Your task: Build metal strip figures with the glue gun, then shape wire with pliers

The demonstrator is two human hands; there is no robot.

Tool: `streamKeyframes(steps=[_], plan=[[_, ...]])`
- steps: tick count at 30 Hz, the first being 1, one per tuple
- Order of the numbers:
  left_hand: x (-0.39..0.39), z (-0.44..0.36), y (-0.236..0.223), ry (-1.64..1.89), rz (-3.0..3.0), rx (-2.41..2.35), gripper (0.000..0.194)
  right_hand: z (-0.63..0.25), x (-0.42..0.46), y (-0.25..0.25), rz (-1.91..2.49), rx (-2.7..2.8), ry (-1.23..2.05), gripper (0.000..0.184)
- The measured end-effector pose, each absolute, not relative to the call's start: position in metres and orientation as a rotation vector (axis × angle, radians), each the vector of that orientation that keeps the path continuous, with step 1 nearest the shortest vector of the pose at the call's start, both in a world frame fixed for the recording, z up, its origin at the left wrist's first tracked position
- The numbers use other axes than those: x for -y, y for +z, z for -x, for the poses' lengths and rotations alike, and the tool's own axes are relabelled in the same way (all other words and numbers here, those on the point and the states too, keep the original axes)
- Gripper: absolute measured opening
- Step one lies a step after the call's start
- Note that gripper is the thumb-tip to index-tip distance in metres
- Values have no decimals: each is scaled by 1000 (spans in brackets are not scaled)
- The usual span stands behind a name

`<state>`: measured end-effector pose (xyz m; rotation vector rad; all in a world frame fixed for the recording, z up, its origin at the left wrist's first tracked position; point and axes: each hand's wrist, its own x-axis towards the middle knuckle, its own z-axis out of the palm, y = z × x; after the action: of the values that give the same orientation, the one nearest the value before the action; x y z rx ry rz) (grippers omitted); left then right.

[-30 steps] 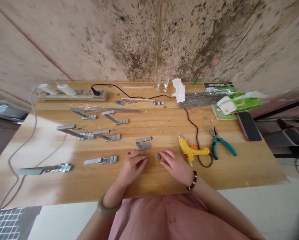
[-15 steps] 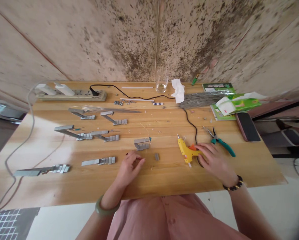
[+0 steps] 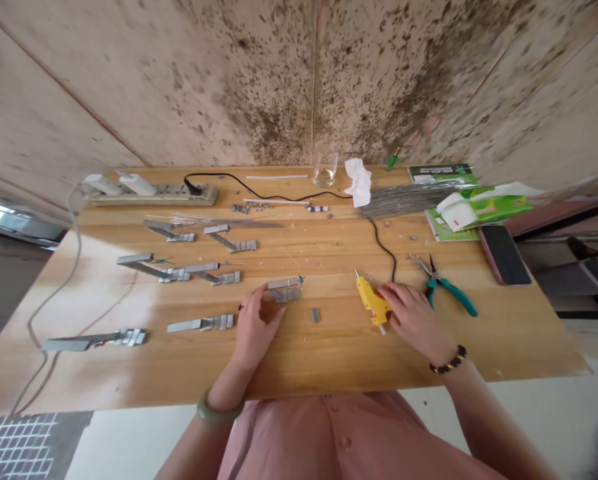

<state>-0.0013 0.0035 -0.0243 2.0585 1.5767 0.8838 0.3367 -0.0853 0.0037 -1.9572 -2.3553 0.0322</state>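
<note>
The person's left hand (image 3: 259, 327) rests at the left end of a small grey jointed assembly (image 3: 285, 295), which lies on the wooden table (image 3: 329, 363) just beyond the fingers. Its thumb and forefinger stand apart, with the forefinger at the assembly's upper bar; whether the fingertips grip that bar cannot be told. The right hand (image 3: 421, 323) lies over the handle end of a yellow glue gun (image 3: 366, 293), whose nozzle points away from the person; the hand hides how far its fingers close around the handle.

Between the two hands, nearer the left one, a small grey block (image 3: 315, 315) lies loose. Just to the right of the right hand are teal-handled pliers (image 3: 453, 297), their jaws spread and turned away from the person. Farther out on that side lies a phone (image 3: 505, 255).

To the left of the left hand lies a straight grey piece (image 3: 186, 326), with a longer grey piece (image 3: 69, 345) well beyond it. Four bent grey pieces lie farther forward on that side.

Ahead of the right hand, a black cord (image 3: 386, 247) runs up the table toward a bundle of thin wires (image 3: 409, 200) and a crumpled tissue (image 3: 358, 181).
</note>
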Motion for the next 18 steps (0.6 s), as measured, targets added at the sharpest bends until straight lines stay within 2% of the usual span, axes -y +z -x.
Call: streamKeyframes(steps=[7, 13, 18], plan=[[-12, -7, -17, 765, -2077, -1597, 45, -329, 89, 11, 1891, 2284, 68, 46], [-14, -8, -19, 761, -1982, -1593, 24, -313, 93, 18, 1691, 2221, 207, 48], [-14, -10, -19, 772, -2056, -1598, 18, -296, 89, 15, 1628, 2179, 361, 46]])
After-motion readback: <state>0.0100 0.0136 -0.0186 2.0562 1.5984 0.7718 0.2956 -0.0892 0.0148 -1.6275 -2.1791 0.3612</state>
